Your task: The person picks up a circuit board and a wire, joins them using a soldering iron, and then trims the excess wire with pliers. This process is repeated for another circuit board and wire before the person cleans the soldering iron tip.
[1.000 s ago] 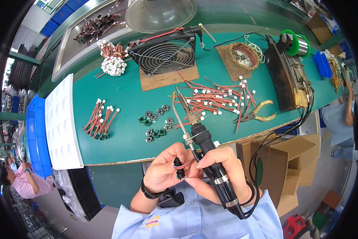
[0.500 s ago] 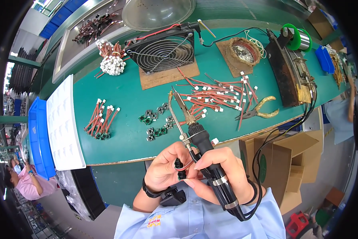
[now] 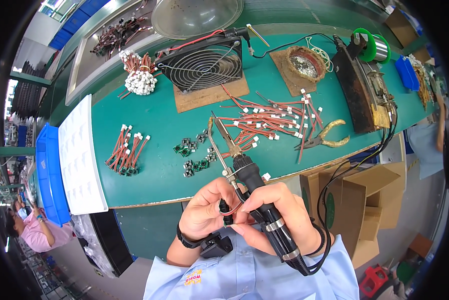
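My left hand [image 3: 200,214] is closed on a small dark part with a green edge [image 3: 226,212], held in front of my shirt. My right hand [image 3: 287,214] grips a black soldering iron [image 3: 250,174], which carries a thin metal feed tube [image 3: 218,150] alongside. Its tip points up and away over the bench. The right thumb and fingertip also pinch near a short red-and-black wire [image 3: 229,213] at the small part; where the wire ends is hidden by fingers. Small green circuit boards [image 3: 187,146] lie beyond the hands, with loose red-black wires with white connectors [image 3: 264,122] to their right.
Finished-looking wired boards [image 3: 127,152] lie left, beside a white tray [image 3: 82,155] and blue bin [image 3: 52,172]. A fan [image 3: 204,67] and a bundled wire bunch [image 3: 140,75] stand behind. Pliers [image 3: 324,137], a solder-scrap dish [image 3: 307,65] and a solder feeder [image 3: 359,85] are right.
The soldering iron has shifted very slightly left and down with my right hand. My left hand still holds the small part in nearly the same place.
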